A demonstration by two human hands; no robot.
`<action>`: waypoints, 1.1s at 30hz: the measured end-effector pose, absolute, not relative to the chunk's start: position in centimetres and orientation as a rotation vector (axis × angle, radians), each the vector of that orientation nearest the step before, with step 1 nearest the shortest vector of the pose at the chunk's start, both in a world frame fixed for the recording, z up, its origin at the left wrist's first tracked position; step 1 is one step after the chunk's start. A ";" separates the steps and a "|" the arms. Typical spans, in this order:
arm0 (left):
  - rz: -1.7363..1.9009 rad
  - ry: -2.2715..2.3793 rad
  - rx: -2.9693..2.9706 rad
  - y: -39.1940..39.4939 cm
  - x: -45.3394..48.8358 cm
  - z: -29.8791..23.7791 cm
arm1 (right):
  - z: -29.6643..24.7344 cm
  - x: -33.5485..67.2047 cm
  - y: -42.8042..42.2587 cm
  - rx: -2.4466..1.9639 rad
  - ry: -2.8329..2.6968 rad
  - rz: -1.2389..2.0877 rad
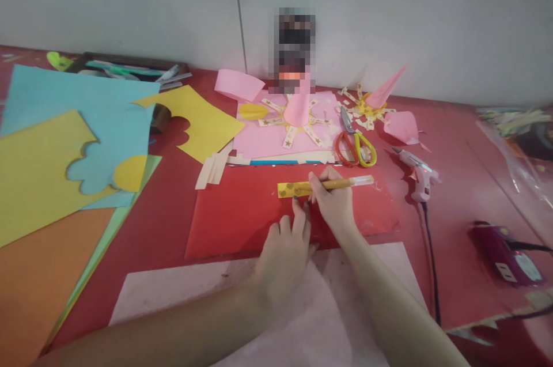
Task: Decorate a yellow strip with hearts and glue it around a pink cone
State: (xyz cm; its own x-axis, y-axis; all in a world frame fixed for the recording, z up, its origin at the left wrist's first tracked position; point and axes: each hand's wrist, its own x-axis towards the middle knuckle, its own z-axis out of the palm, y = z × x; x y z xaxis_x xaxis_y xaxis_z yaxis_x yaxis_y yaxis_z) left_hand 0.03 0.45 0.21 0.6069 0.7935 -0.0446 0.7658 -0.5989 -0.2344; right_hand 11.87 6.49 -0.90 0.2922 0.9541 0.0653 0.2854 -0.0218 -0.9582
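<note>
My right hand [332,200] is closed around a gold-brown marker pen [339,184] with a clear cap on its far end. The pen's tip points left, onto a short yellow paper strip [285,190] with brownish round marks. Just below the strip lies my left hand [285,243], its fingers stretched toward the strip's lower edge and holding nothing. A red board [233,220] lies under the strip and both hands. Pale strips of paper [211,171] rest at the board's upper left corner.
Behind the board, scissors [356,142] lie beside pink paper cones [298,108] on star-marked strips. A hot glue gun [417,171] trails its cable at the right, near a purple power strip [505,254]. Coloured paper sheets [38,182] cover the left side.
</note>
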 end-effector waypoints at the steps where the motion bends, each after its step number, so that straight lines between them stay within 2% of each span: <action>1: 0.217 -1.296 -2.642 0.5 0.0 0.2 | -0.9 11.9 6.5 -1.528 -1.191 0.814; 33: 0.236 -1.312 -2.664 0.6 0.1 0.4 | -1.0 11.9 6.5 -1.546 -1.166 0.842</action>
